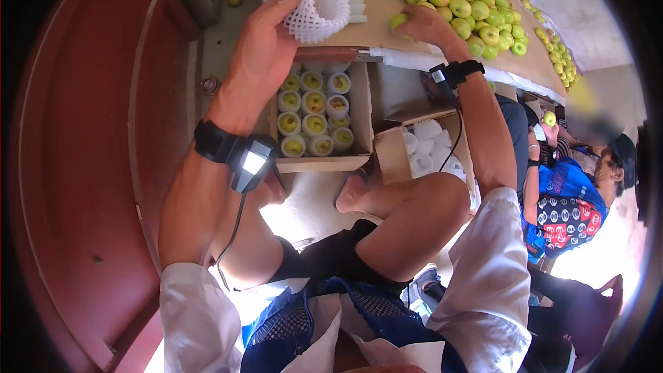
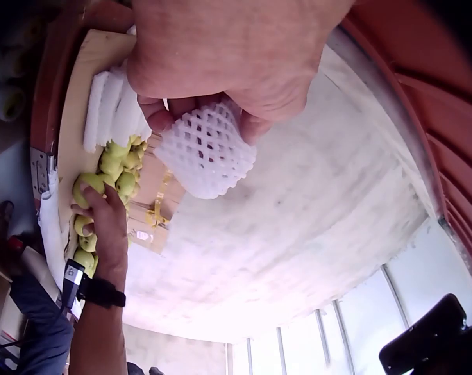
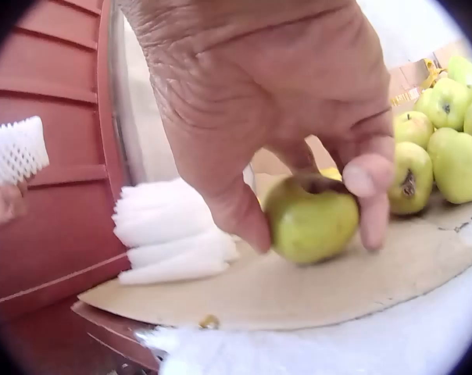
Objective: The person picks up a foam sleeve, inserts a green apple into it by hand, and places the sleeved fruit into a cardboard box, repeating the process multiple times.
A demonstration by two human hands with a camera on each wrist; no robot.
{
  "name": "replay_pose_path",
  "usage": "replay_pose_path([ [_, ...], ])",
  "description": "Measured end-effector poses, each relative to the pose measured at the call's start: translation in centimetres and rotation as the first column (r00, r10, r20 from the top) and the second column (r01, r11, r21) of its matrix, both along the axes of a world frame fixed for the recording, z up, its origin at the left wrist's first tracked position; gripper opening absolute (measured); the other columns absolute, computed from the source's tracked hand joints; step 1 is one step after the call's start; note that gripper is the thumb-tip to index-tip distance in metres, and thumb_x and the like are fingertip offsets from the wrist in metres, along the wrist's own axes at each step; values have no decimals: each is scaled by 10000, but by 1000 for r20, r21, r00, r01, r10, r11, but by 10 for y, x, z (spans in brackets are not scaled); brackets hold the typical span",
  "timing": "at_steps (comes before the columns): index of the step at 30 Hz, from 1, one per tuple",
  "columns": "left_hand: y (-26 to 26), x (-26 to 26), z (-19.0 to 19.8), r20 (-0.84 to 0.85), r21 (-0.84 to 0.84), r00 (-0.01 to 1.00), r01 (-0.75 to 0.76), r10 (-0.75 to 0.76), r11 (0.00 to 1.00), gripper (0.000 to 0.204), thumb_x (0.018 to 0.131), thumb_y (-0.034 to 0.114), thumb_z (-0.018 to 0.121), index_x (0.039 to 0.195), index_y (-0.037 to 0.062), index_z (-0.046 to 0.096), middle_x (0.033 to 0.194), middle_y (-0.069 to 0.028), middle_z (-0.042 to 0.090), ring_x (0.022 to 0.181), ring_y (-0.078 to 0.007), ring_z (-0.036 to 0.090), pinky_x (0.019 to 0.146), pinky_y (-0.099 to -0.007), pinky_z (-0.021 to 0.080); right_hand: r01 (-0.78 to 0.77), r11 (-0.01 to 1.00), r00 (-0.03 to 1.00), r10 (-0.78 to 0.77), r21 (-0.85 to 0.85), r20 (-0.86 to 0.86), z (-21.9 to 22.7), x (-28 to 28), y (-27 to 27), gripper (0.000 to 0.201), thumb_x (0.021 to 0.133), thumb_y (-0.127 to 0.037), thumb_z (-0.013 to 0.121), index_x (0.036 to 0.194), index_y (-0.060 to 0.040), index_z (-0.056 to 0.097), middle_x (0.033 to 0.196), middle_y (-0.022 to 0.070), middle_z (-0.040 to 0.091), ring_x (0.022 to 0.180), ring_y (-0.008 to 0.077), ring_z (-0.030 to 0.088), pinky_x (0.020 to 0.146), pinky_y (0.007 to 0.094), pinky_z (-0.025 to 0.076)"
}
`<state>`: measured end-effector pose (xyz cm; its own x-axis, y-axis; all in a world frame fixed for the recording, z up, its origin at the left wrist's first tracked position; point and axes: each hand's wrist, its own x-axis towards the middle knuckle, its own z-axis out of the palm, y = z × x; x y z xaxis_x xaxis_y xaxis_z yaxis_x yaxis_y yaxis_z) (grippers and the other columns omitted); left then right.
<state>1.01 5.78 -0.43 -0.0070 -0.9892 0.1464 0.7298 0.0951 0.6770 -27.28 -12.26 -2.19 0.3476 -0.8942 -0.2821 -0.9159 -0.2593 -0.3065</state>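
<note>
My left hand (image 1: 269,38) grips a white foam fruit net (image 1: 319,17), its mesh spread into an open cup. The left wrist view shows this foam net (image 2: 208,152) hanging below curled fingers. On the right, my right hand (image 1: 431,27) holds a yellow-green apple (image 3: 312,223) between thumb and fingers, close over the cardboard table cover (image 3: 298,297). A heap of similar apples (image 1: 476,10) lies just beyond that hand. Flattened white foam nets (image 3: 169,230) are stacked on the cardboard between the two hands.
Below the table edge stands a carton (image 1: 359,107) holding rows of apples in foam nets. Beside it, another box (image 1: 392,155) contains loose white foam nets. A red door (image 1: 90,166) rises at the left. At the right, another person (image 1: 566,193) sits holding an apple.
</note>
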Motion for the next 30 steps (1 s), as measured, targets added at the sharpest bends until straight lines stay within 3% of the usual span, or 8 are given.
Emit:
replay_pose_path([
  [3, -3, -2, -5, 7, 10, 1000, -1, 0, 1000, 333, 1035, 227, 590, 1282, 5, 613, 1221, -58, 647, 1164, -167, 588, 1060, -372, 452, -114, 940, 991, 84, -322, -106, -15, -5, 13, 709, 763, -487, 757, 1339, -99, 617, 1174, 179, 710, 1117, 341, 664, 950, 434, 522],
  [9, -16, -16, -11, -13, -29, 999, -30, 30, 999, 432, 1022, 227, 612, 1391, 17, 529, 1348, -60, 595, 1251, -183, 557, 1096, -380, 435, 86, 887, 989, -21, -454, 147, -36, -11, 39, 842, 757, -553, 771, 1391, -44, 556, 1261, 188, 674, 1164, 350, 643, 1002, 426, 498],
  [10, -18, -18, -11, -6, -46, 1000, -29, 29, 999, 445, 1021, 230, 614, 1400, 17, 520, 1361, -59, 589, 1261, -185, 552, 1101, -381, 432, 47, 881, 986, 35, -470, 164, -40, -13, 42, 858, 777, -485, 804, 1415, 10, 513, 1320, 242, 622, 1230, 372, 600, 1063, 422, 454],
  [14, -24, -21, -16, 22, -70, 999, -28, 29, 997, 468, 1015, 232, 624, 1413, 17, 506, 1383, -58, 579, 1280, -192, 542, 1116, -384, 425, 66, 838, 977, 56, -542, 206, -65, -23, 44, 823, 767, -406, 837, 1398, 17, 519, 1285, 249, 635, 1207, 378, 611, 1050, 415, 462],
  [20, -23, -22, -15, 3, -48, 1000, -21, 21, 999, 452, 1009, 221, 636, 1397, 20, 520, 1369, -55, 589, 1278, -200, 546, 1115, -393, 434, 192, 908, 950, -76, -372, 302, -44, -46, 39, 785, 752, -474, 828, 1355, -44, 567, 1212, 200, 691, 1137, 376, 652, 976, 429, 510],
  [24, -20, -24, -11, 8, 26, 1000, -3, 3, 1000, 438, 1010, 214, 636, 1391, 28, 527, 1364, -52, 593, 1262, -202, 560, 1108, -404, 443, 232, 911, 962, -165, -340, 215, -31, -52, 52, 821, 757, -562, 797, 1333, -20, 575, 1207, 228, 689, 1148, 381, 649, 977, 423, 510],
  [26, -24, -27, -15, 11, -5, 1000, -11, 11, 1000, 436, 1010, 211, 636, 1392, 32, 528, 1359, -52, 596, 1258, -202, 564, 1107, -411, 445, 228, 894, 972, -185, -385, 145, -37, -47, 61, 851, 760, -599, 781, 1322, 6, 571, 1196, 242, 688, 1150, 382, 648, 974, 422, 510],
  [30, -25, -31, -15, 14, -24, 1000, -4, 4, 1000, 423, 1013, 206, 633, 1386, 35, 532, 1352, -54, 597, 1259, -203, 563, 1106, -425, 446, 163, 943, 986, -162, -290, 26, -41, -47, 66, 898, 778, -645, 748, 1311, 52, 555, 1179, 264, 683, 1137, 381, 651, 970, 424, 506],
])
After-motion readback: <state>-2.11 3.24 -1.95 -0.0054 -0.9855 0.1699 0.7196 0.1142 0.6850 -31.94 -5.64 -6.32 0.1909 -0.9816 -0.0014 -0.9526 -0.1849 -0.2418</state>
